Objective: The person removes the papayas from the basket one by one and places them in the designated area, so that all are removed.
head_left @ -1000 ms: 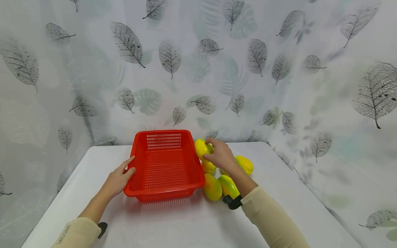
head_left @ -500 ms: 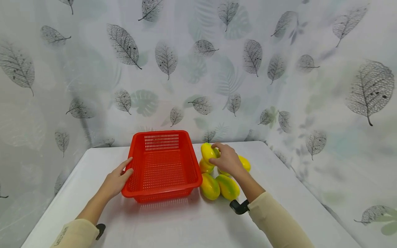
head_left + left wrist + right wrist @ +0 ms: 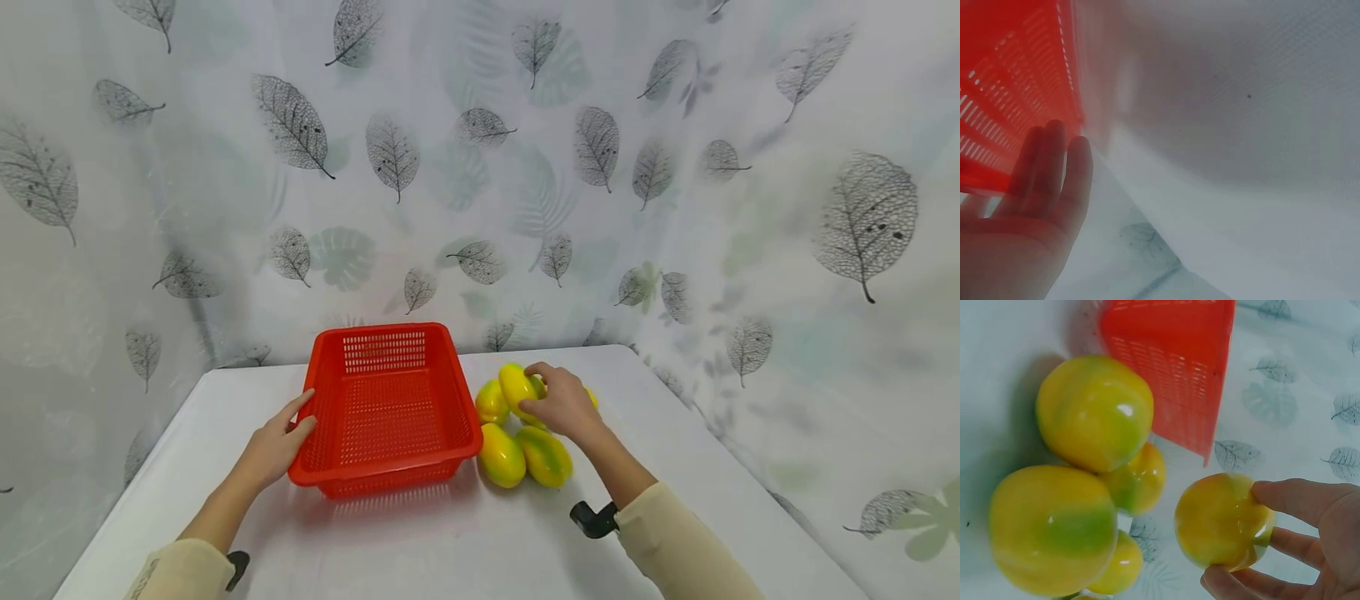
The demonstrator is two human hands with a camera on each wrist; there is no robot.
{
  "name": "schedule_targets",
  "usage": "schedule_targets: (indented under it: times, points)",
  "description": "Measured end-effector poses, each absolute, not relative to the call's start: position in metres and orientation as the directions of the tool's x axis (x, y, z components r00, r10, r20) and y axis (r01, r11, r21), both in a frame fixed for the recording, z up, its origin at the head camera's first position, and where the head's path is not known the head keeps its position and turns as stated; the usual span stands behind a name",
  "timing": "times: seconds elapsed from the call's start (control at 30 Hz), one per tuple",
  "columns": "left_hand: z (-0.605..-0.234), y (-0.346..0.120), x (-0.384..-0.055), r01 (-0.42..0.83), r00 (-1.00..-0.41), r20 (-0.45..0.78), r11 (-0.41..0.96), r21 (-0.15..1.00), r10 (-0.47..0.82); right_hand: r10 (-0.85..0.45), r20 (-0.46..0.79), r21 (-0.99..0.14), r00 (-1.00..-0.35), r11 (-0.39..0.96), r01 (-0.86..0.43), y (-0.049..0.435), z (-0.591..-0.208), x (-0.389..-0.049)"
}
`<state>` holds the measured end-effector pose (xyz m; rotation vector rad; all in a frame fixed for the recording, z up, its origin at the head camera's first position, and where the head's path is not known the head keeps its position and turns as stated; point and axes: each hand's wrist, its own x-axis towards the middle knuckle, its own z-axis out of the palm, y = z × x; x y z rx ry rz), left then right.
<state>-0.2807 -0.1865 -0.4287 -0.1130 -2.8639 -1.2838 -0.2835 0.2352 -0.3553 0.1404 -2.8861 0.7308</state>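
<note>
A red plastic basket [image 3: 392, 421] with slotted walls stands on the white table. My left hand [image 3: 272, 450] holds its left rim, with the thumb over the edge. In the left wrist view, several straight fingers [image 3: 1054, 169] lie along the basket's outer wall. Right of the basket, my right hand [image 3: 562, 403] grips a yellow-green mango [image 3: 517, 388] by its side. The right wrist view shows this mango [image 3: 1219, 519] between thumb and fingers, apart from the basket. Other mangoes lie near it, including one at the front [image 3: 501, 456] and a greener one [image 3: 547, 457].
The white table [image 3: 420, 550] ends at the back by a leaf-patterned curtain [image 3: 480, 167], which also hangs along both sides. One more mango [image 3: 492, 403] sits close to the basket's right wall. Part of the mango group is hidden behind my right hand.
My right hand has drawn the held mango away from the basket, rightward and a little toward me, over the other mangoes. My left hand stays at the basket rim. The head view has shifted slightly.
</note>
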Motion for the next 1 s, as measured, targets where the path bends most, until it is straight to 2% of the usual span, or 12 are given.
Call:
schedule_targets:
  times: [0.67, 1.0]
  points:
    - [-0.425, -0.186, -0.28, 0.062, -0.997, 0.022, 0.641, 0.765, 0.069, 0.009, 0.162, -0.483, -0.987, 0.872, -0.071, 0.281, -0.365, -0.264]
    - [-0.429, -0.187, -0.279, 0.059, -0.998, 0.019, 0.671, 0.739, 0.068, 0.026, 0.152, -0.487, -0.988, 0.872, -0.052, 0.301, -0.378, -0.252]
